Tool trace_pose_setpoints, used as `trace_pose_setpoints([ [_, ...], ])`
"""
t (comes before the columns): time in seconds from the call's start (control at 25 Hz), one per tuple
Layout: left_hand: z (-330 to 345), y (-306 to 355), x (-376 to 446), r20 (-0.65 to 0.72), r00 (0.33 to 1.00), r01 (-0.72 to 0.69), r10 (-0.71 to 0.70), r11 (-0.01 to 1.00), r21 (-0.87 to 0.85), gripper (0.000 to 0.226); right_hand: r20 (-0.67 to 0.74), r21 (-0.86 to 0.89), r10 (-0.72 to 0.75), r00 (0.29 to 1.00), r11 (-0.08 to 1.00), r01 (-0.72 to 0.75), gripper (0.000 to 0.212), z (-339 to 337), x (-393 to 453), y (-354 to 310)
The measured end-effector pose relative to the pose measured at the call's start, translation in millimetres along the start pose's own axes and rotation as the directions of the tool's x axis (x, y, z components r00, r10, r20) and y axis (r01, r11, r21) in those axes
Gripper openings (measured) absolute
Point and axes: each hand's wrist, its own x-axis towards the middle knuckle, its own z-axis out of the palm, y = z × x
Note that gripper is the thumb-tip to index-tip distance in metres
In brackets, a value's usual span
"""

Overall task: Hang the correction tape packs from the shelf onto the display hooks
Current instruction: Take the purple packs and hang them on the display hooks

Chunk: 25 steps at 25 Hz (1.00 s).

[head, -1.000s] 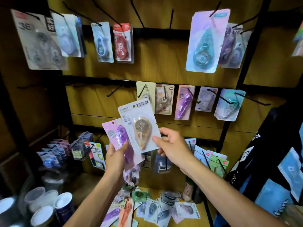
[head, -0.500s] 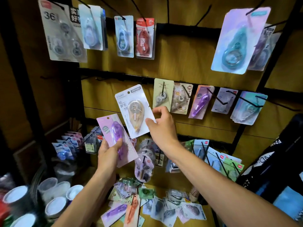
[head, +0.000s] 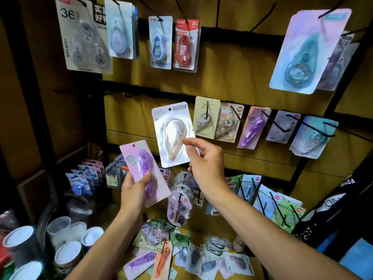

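My right hand (head: 203, 160) pinches the lower right corner of a white correction tape pack (head: 172, 134) with a clear amber dispenser. The pack is raised against the middle rail, just left of a beige hanging pack (head: 205, 118). Its punched hole sits near an empty black hook (head: 179, 97); whether the hook is through it I cannot tell. My left hand (head: 134, 190) grips a pink pack with a purple dispenser (head: 144, 170), held lower and to the left. Several loose packs (head: 187, 255) lie on the wooden shelf below.
Hanging packs fill the top rail (head: 161, 41), a large blue one (head: 308, 53) at upper right, and the middle rail's right side (head: 254, 126). Bare hooks (head: 218, 15) jut from the top rail. White-lidded cups (head: 68, 253) stand at lower left. A dark bag (head: 333, 219) hangs right.
My right hand has lifted the white pack up and away from my left hand, to the middle rail. The left hand kept the pink pack low. My head has tilted and moved closer.
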Motion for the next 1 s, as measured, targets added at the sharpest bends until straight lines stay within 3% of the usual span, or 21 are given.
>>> trace_pose_setpoints([
  [0.36,-1.0,-0.5,-0.5,-0.004,1.000,-0.012,0.012,1.000,-0.013,0.021,0.064,-0.053,0.008,0.998,0.999,-0.005,0.025,4.8,0.3,-4.0],
  [0.48,-1.4,3.9,0.8,-0.013,1.000,-0.021,0.021,1.000,-0.002,0.020,0.144,-0.120,0.147,0.979,0.984,-0.130,0.039,7.0,10.3,-6.8],
  [0.64,-4.6,12.4,7.8,0.000,0.999,-0.037,0.037,0.999,0.012,0.025,0.232,-0.156,0.404,0.885,0.913,-0.376,0.060,18.2,52.2,0.0],
  [0.84,-13.5,19.1,18.7,0.053,0.995,-0.093,0.090,0.994,0.056,0.024,0.231,-0.077,0.488,0.842,0.872,-0.484,0.064,39.7,112.2,16.0],
  [1.0,-19.2,18.7,32.8,0.085,0.990,-0.120,0.110,0.985,0.121,0.017,0.237,-0.109,0.520,0.821,0.853,-0.510,0.073,51.4,141.6,38.3],
])
